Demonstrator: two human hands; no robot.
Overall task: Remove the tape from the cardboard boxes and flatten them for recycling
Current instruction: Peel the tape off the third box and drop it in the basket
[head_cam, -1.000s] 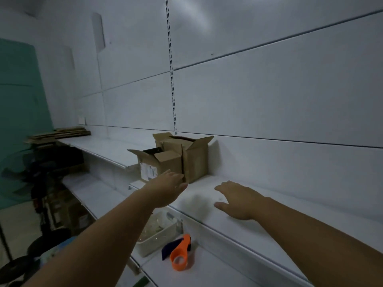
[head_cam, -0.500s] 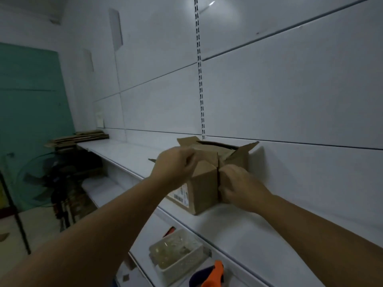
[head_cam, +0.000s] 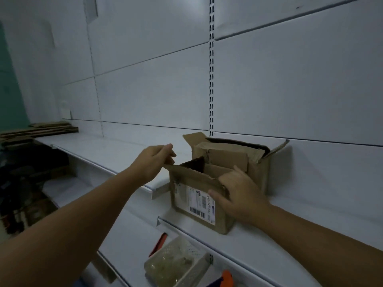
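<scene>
Two open cardboard boxes stand on a white wall shelf (head_cam: pixel 290 241). The nearer small box (head_cam: pixel 186 201) carries a white shipping label with a barcode on its front. My left hand (head_cam: pixel 154 160) pinches the tip of its left flap. My right hand (head_cam: pixel 240 193) grips the box's right top edge, thumb on the front face. Directly behind it stands the taller box (head_cam: pixel 238 154) with its flaps up, close to the wall panel. I cannot make out any tape on either box.
Flattened cardboard (head_cam: pixel 41 129) is stacked at the far left end of the shelf. On the lower shelf sit a clear plastic tub (head_cam: pixel 176 266), a red-handled tool (head_cam: pixel 158 244) and an orange tape dispenser (head_cam: pixel 227 279). Dark clutter fills the left floor area.
Both hands went from flat on the shelf to the small box. The box has been pulled nearer the shelf's front edge. My left hand now holds its left flap.
</scene>
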